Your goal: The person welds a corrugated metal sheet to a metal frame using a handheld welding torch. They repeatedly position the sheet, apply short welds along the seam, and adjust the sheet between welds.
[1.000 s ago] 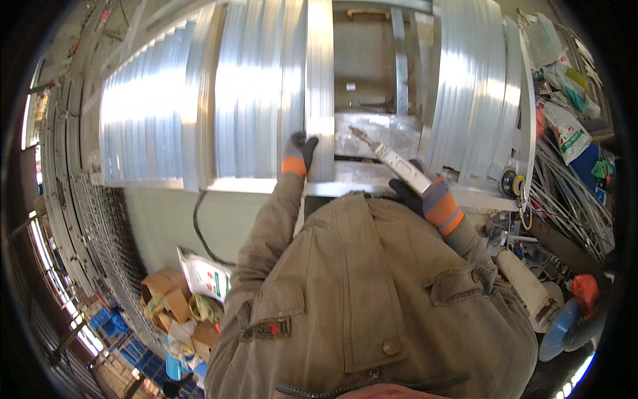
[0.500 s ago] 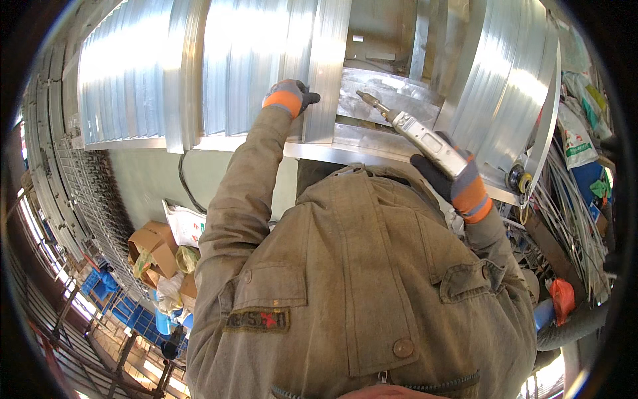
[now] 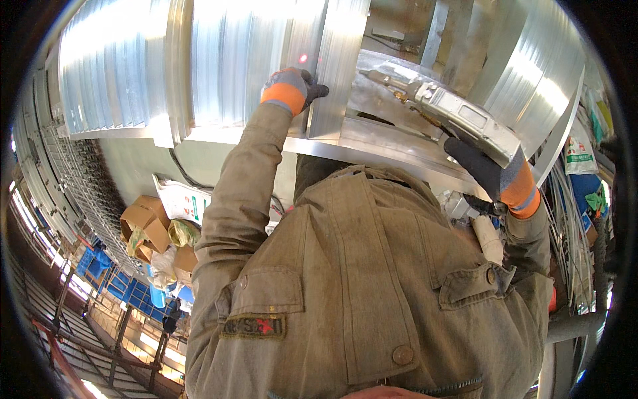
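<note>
My right hand [image 3: 495,169], in a dark-palmed glove with an orange cuff, is closed around the rear of a silver handheld laser welding gun [image 3: 468,116]. The gun's narrow nozzle [image 3: 382,78] points up and left, over a bare metal plate [image 3: 379,100]. My left hand [image 3: 292,90], gloved alike, rests on the ribbed aluminium profiles [image 3: 232,73], beside a narrow upright strip [image 3: 341,66]. Its fingers are curled and its thumb points right; what they grip, if anything, is hidden. A red light dot [image 3: 303,58] shows on the metal just above this hand.
An aluminium rail [image 3: 399,154] runs along the near edge of the work. At left are a cardboard box [image 3: 146,223], a white bag [image 3: 181,198] and a dark cable [image 3: 183,169]. Long thin metal strips [image 3: 565,246] stand at right, and a white cylinder [image 3: 487,239] lies near my right forearm.
My right hand and the welding gun have shifted right and look larger, with the gun lying flatter. A red dot now shows near my left hand, which stays beside the strip. The view has shifted slightly.
</note>
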Demonstrator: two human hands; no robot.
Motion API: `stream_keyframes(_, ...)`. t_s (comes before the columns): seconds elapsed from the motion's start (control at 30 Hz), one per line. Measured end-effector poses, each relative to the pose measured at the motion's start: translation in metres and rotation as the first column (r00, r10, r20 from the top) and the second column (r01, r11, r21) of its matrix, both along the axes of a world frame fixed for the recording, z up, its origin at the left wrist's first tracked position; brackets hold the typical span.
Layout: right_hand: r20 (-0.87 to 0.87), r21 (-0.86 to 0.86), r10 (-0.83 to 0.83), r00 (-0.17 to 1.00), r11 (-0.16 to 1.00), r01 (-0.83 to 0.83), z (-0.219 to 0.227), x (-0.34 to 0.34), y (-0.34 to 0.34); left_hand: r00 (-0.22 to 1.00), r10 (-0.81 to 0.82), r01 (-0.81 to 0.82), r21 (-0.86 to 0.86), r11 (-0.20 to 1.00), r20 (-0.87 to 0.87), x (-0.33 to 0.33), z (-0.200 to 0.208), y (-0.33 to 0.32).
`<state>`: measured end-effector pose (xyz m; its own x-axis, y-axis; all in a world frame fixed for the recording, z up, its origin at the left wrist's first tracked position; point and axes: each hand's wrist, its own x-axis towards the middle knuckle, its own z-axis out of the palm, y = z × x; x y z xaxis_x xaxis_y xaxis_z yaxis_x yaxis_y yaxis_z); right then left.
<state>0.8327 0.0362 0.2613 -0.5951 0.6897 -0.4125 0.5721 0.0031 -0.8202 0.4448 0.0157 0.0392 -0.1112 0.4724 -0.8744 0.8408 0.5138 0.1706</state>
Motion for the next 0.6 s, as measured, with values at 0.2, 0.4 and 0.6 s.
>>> stream_keyframes(0.2,-0.139,0.041,0.236,0.962,0.972,-0.233,-0.043,-0.013,0.035,0.999,-0.020,0.022,0.045,0.999,-0.049,-0.003,0.006,0.001)
stream_keyframes(0.4,-0.263,-0.157,0.227,0.938,0.949,-0.274,-0.081,-0.037,0.044,0.995,0.103,-0.103,-0.052,0.993,-0.009,-0.006,0.008,0.002)
stream_keyframes(0.6,-0.236,-0.223,0.261,0.936,0.923,-0.314,-0.102,-0.042,0.042,0.999,0.029,-0.028,0.029,0.999,-0.031,-0.003,0.007,-0.003)
